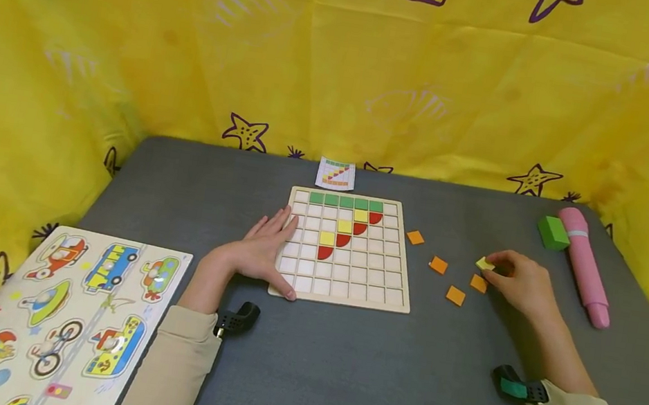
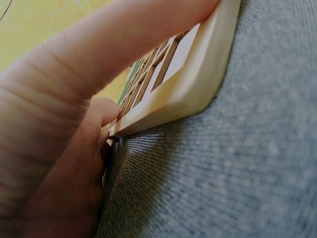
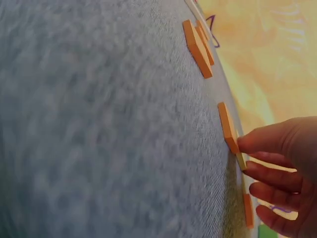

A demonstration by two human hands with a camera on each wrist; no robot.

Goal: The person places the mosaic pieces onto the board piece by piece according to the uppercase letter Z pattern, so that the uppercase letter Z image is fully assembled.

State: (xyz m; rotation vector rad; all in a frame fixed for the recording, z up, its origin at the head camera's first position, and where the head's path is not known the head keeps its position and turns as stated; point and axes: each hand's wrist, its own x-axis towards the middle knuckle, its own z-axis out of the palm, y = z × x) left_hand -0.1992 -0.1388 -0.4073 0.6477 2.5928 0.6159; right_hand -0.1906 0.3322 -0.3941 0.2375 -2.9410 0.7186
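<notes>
A wooden grid board (image 1: 358,275) lies flat on the table, with green square tiles along its far row. Three yellow square tiles (image 1: 344,226) step diagonally down it beside several red quarter-round tiles (image 1: 342,240). My left hand (image 1: 261,249) rests spread at the board's left side, thumb on the near left corner; the left wrist view shows the thumb (image 2: 124,37) lying across the rim. To the right of the board, my right hand (image 1: 520,282) pinches a yellow square tile (image 1: 484,264) between thumb and fingers. Close by it lies an orange square tile (image 1: 479,283).
More orange tiles (image 1: 455,295) lie between board and right hand. A small pattern card (image 1: 336,175) sits behind the board. At far right are a green block (image 1: 553,233) and a pink cylindrical object (image 1: 588,270). A vehicle peg puzzle (image 1: 156,317) occupies the left. Yellow cloth (image 1: 346,59) surrounds the table.
</notes>
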